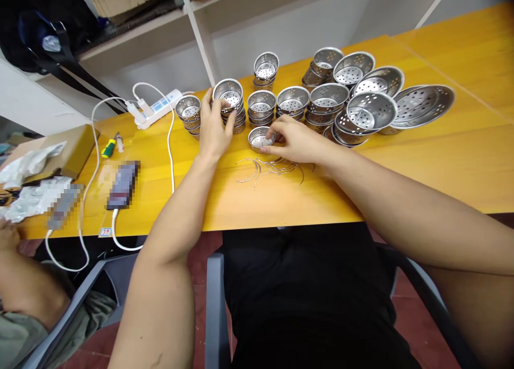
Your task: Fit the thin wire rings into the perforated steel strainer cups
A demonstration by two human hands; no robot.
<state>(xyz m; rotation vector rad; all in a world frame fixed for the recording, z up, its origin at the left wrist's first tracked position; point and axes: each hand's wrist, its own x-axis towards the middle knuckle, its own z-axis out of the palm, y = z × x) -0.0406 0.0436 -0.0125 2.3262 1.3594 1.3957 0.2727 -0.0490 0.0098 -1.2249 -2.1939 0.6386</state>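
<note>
My left hand (216,125) is curled round the upper part of a stack of perforated stainless steel cups (228,93), thumb in front and fingers at its left side. My right hand (295,140) pinches the right rim of a single low perforated cup (257,140) on the table, nearer me than the stacks. Just in front of that cup lie several thin curved metal wires (277,168). Other stacks of perforated cups stand close by, one left of my left hand (188,107) and others behind my right hand (293,98).
Wider perforated bowls (425,106) lean at the right of the yellow table (441,181). At left are a power strip (160,109) with white cables, a green-and-yellow screwdriver (108,148), a phone (122,184) and a cardboard box (76,155). Another person's arm (30,283) is at lower left.
</note>
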